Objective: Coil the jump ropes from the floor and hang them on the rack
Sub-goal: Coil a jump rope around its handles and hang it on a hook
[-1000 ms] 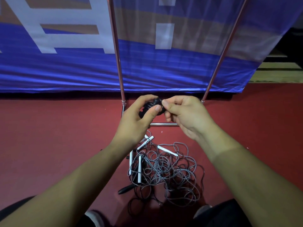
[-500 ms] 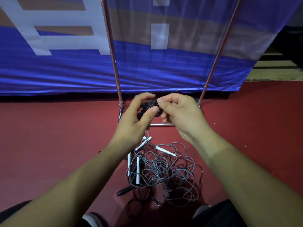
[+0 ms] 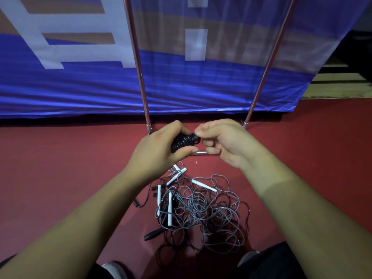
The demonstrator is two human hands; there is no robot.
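A black jump rope (image 3: 182,142), wound into a tight coil, is held in front of me above the floor. My left hand (image 3: 159,152) wraps around the coil. My right hand (image 3: 223,141) pinches the rope's end at the coil's right tip. Below my hands a tangled pile of grey ropes (image 3: 203,210) with white handles lies on the red floor, with a black handle (image 3: 153,234) at its near left edge. The rack (image 3: 138,63) shows as two metal uprights and a low crossbar partly hidden behind my hands.
A blue and white banner (image 3: 80,87) hangs behind the rack down to the floor. Wooden steps (image 3: 340,85) show at the far right. My shoes (image 3: 112,267) and dark trouser legs are at the bottom edge, close to the rope pile.
Both hands stay together on the black coil. My right fingers have shifted around the rope's end at the coil's tip, and the view has tilted slightly.
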